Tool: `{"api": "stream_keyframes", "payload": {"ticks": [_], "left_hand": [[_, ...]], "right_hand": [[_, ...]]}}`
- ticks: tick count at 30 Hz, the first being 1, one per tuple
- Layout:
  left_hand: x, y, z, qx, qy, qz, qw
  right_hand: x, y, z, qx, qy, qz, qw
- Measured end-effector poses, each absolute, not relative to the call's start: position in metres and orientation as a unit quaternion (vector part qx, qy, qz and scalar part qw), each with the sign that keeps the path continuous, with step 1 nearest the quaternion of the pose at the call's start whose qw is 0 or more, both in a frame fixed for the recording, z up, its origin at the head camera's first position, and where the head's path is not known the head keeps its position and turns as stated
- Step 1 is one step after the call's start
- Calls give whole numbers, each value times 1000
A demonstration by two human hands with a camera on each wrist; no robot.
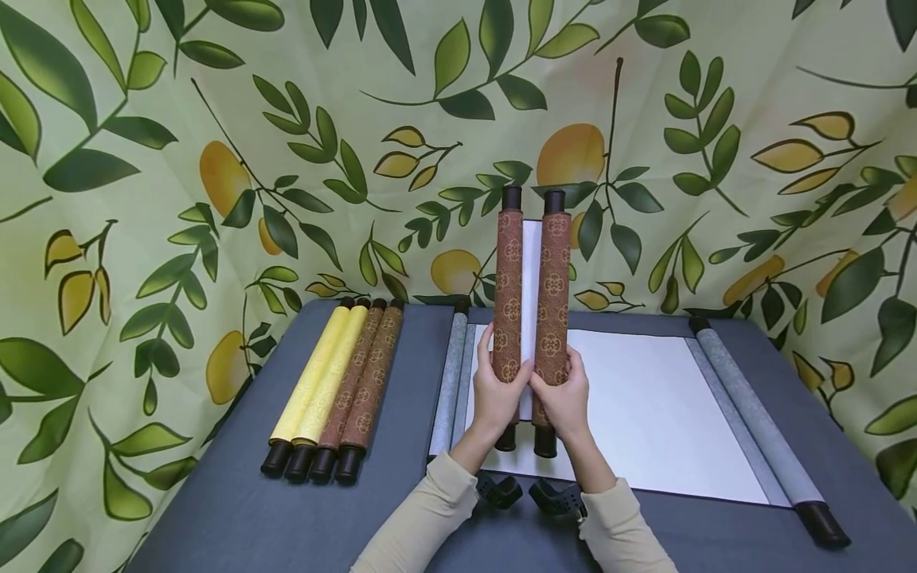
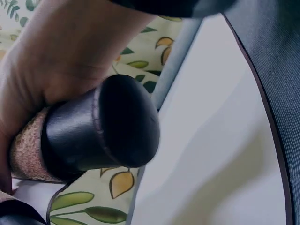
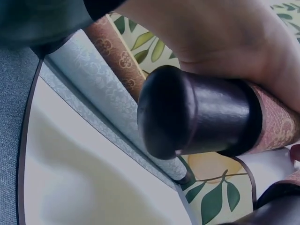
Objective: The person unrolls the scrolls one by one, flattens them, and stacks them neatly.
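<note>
A brown, flower-patterned scroll [image 1: 554, 278] is held upright in the head view, its two rollers side by side with a strip of white paper [image 1: 530, 294] between them. My left hand [image 1: 497, 395] grips the lower part of the left roller, and my right hand [image 1: 566, 395] grips the right one; the thumbs nearly meet in the middle. Black end knobs [image 2: 124, 122] stick out below the hands, large in both wrist views. Beneath them on the table lies an unrolled scroll [image 1: 645, 406], white with blue-grey rollers [image 1: 759, 422] at its left and right ends.
Several rolled scrolls lie side by side at the left of the blue-grey table [image 1: 229, 501]: yellow scrolls [image 1: 310, 374] and brown patterned scrolls [image 1: 372, 382], all with black ends. A leaf-and-fruit printed cloth [image 1: 401, 72] hangs behind and around the table.
</note>
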State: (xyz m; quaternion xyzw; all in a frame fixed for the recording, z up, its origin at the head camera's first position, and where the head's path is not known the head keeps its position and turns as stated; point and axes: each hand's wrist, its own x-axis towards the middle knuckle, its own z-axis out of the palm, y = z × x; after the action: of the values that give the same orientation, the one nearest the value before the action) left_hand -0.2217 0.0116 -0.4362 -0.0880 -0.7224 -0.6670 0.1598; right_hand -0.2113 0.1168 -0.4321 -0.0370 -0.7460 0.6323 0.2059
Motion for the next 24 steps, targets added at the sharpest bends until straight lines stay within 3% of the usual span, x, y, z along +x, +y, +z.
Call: {"api": "stream_keyframes", "payload": {"ticks": [11, 24], "left_hand": [[-227, 11, -437, -82, -724, -662, 175], [-230, 1, -429, -70, -755, -641, 115]], "right_hand": [[-214, 125, -429, -40, -741, 644, 187], [-215, 142, -420, -54, -778, 617, 106]]}}
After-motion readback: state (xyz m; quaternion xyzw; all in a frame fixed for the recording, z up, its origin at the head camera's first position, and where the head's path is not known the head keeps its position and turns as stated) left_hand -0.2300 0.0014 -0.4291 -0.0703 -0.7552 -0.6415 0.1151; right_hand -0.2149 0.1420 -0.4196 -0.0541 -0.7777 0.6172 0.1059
